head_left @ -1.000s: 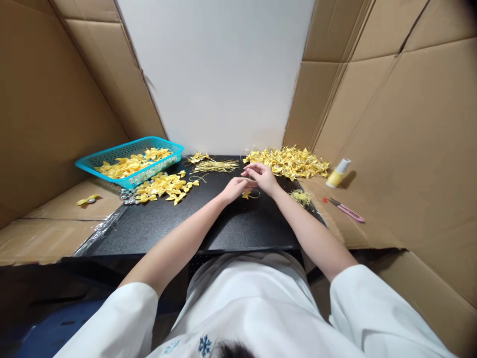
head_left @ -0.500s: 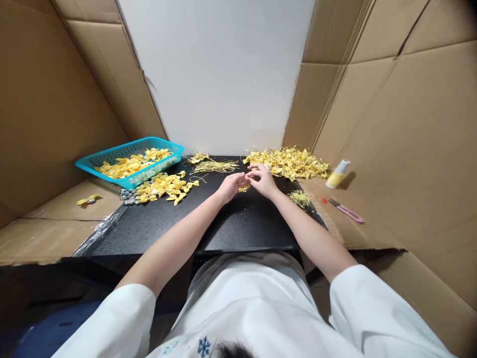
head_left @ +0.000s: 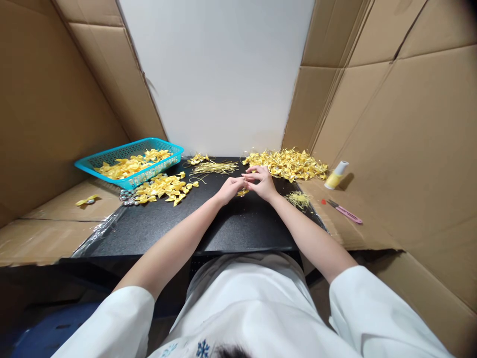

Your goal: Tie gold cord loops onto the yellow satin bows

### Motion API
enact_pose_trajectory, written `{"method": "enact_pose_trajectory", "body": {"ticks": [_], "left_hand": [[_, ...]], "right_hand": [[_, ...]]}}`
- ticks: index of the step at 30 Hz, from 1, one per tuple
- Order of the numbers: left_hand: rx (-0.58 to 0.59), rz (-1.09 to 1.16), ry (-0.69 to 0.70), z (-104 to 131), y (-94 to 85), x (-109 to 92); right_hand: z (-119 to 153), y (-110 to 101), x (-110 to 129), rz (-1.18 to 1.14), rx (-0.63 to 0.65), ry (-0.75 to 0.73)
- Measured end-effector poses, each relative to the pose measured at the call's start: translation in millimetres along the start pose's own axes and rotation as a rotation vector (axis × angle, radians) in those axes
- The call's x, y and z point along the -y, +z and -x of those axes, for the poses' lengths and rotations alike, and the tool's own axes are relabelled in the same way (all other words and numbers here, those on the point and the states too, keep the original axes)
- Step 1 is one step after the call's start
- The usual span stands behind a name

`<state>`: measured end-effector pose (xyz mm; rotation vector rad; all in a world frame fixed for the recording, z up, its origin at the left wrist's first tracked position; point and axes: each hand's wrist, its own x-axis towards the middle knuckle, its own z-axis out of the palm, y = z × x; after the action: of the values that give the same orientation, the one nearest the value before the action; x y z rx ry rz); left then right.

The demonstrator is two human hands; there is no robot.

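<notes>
My left hand [head_left: 229,190] and my right hand [head_left: 263,185] meet above the middle of the black table, fingertips pinched together. Just beneath the fingertips a small yellow ribbon bow [head_left: 243,192] shows, partly hidden by the hands. What they pinch seems to be the thin gold cord of this bow, though it is too fine to see clearly. The other fingers of my right hand are lifted and curved. Beyond the hands lies a bundle of gold cords [head_left: 216,167], and to its right a heap of yellow bows with cords [head_left: 288,165].
A turquoise basket [head_left: 130,182] of yellow bows stands back left, with loose bows [head_left: 164,188] and silvery beads [head_left: 128,197] before it. At right are thread clippings [head_left: 298,200], a yellow thread spool [head_left: 336,176] and pink thread snips [head_left: 346,213]. Cardboard walls [head_left: 417,124] flank both sides.
My left hand has turned, its fingers now closed more tightly at the right fingertips. More of the yellow bow shows below the hands.
</notes>
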<state>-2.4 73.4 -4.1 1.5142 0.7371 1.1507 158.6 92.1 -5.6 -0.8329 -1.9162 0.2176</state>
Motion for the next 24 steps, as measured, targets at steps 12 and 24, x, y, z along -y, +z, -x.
{"method": "enact_pose_trajectory", "body": {"ticks": [12,24], "left_hand": [[0.019,-0.030,0.043,1,-3.0,-1],[-0.060,-0.236,0.133,3,-12.1,-4]], "right_hand": [[-3,-13,4,0.051,0.020,-0.147],[-11,-31,4,-0.192,0.136,-0.016]]}}
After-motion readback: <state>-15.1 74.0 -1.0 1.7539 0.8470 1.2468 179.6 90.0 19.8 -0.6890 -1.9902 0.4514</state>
